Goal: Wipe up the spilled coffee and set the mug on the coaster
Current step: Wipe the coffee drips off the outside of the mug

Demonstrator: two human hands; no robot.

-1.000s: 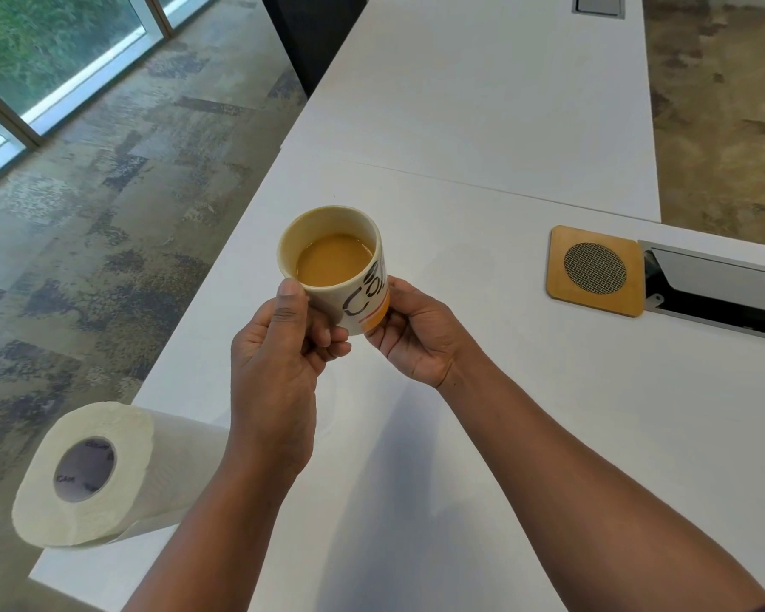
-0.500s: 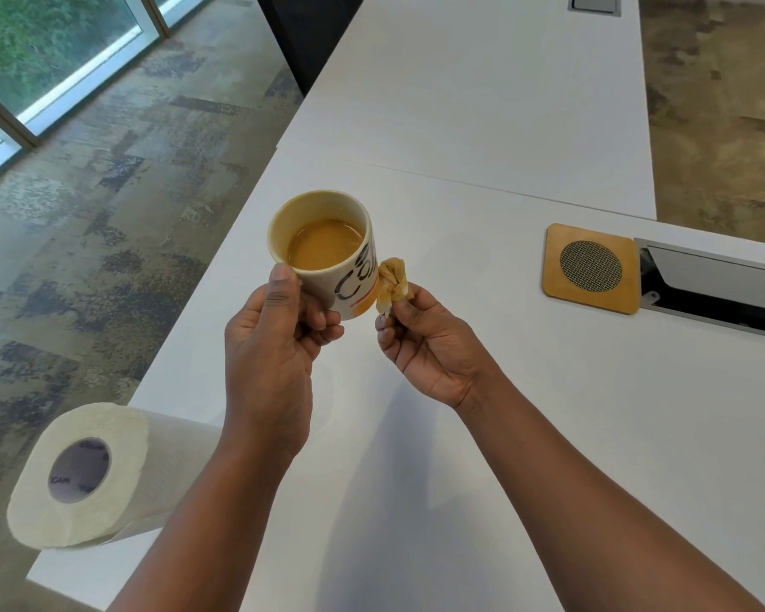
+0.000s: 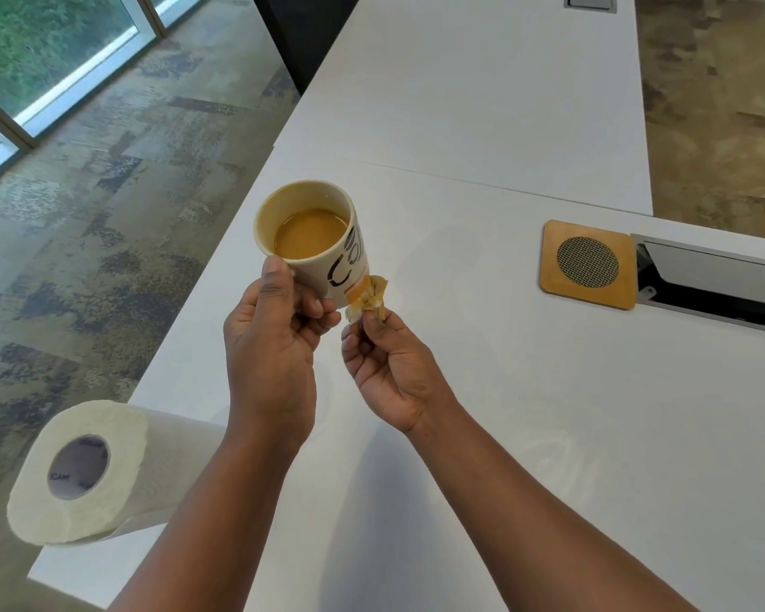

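My left hand (image 3: 274, 346) grips a cream mug (image 3: 319, 254) with black lettering and an orange band, lifted above the white table (image 3: 548, 435) and tilted slightly; it holds light brown coffee. My right hand (image 3: 389, 368) pinches a small coffee-stained wad of paper towel (image 3: 369, 297) against the mug's lower right side near its base. A square wooden coaster (image 3: 588, 263) with a round mesh centre lies on the table to the right, well apart from both hands.
A paper towel roll (image 3: 89, 474) lies on its side at the table's near left corner, overhanging the edge. A recessed cable tray (image 3: 720, 287) sits just right of the coaster. Carpeted floor and windows are to the left.
The stained wad has come out from behind the mug and now sits at its lower right side. The mug has shifted slightly up and left in my left hand.
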